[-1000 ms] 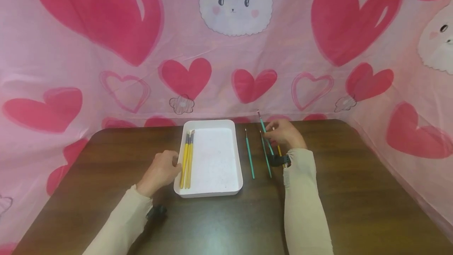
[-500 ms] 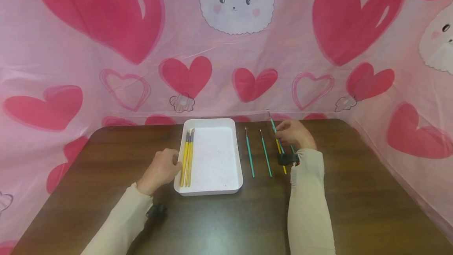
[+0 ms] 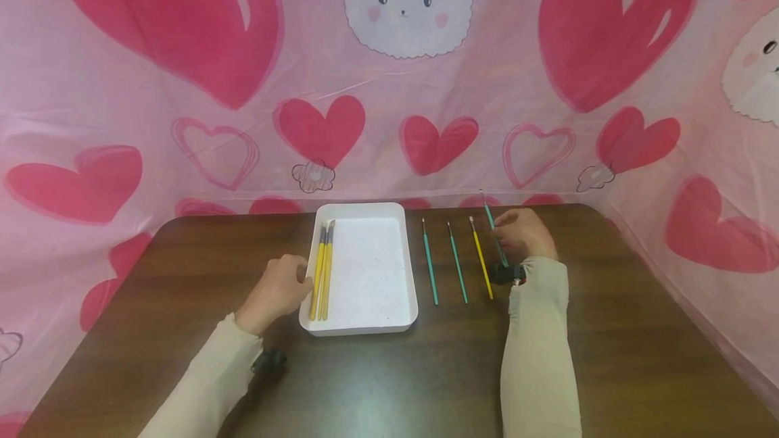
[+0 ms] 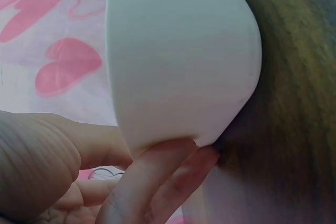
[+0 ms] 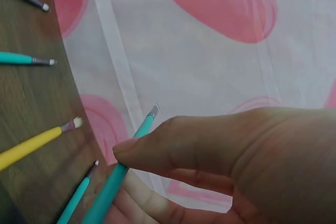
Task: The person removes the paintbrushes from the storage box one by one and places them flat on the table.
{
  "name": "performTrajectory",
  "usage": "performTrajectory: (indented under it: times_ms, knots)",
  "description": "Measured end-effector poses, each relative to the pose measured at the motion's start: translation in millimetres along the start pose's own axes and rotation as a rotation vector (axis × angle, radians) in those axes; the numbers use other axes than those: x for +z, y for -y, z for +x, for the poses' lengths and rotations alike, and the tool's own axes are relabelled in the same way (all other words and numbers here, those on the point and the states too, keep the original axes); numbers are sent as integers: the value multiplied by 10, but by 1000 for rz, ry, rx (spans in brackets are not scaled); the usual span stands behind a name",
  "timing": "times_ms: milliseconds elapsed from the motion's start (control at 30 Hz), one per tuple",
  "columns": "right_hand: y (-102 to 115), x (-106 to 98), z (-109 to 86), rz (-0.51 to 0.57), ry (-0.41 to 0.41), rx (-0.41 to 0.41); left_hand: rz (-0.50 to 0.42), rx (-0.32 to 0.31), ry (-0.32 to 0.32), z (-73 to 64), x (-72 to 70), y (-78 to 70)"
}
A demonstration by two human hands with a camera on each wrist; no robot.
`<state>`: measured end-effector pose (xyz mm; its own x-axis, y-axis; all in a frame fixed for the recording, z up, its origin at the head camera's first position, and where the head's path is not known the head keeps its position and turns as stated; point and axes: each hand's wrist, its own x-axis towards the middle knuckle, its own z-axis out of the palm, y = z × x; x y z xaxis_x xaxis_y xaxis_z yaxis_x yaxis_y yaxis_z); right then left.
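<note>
My right hand [image 3: 526,234] pinches a teal paintbrush [image 3: 489,216] between thumb and fingers, its bristle end pointing up and away. Below that hand, a second teal paintbrush [image 5: 77,198] lies on the table in the right wrist view. To the left lie a yellow paintbrush [image 3: 481,259] and two more teal paintbrushes [image 3: 430,268], side by side with bristles toward the wall. My left hand [image 3: 276,295] grips the left side of the white tray [image 3: 365,331], fingers against its outer wall [image 4: 184,66]. Yellow-handled paintbrushes [image 3: 327,276] lie together along the tray's left inside.
The brown wooden table [image 3: 377,391] ends at the back against a pink curtain [image 3: 389,86] printed with hearts and rabbit faces. A dark wrist camera [image 3: 507,274] is strapped under the right wrist, another dark camera [image 3: 269,360] under the left.
My right hand has moved right with the teal paintbrush, passing over the row so that the yellow paintbrush now shows fully. My left hand stays on the tray.
</note>
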<state>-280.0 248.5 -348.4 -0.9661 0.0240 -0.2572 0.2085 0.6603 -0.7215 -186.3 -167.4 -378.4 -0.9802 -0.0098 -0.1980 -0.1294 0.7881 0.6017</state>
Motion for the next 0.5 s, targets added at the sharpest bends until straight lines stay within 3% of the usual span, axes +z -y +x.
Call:
performTrajectory:
  times_ms: [500]
  knots:
    - [-183,-61,19,-47,-60,67,10,3,5,-5,-9,-9]
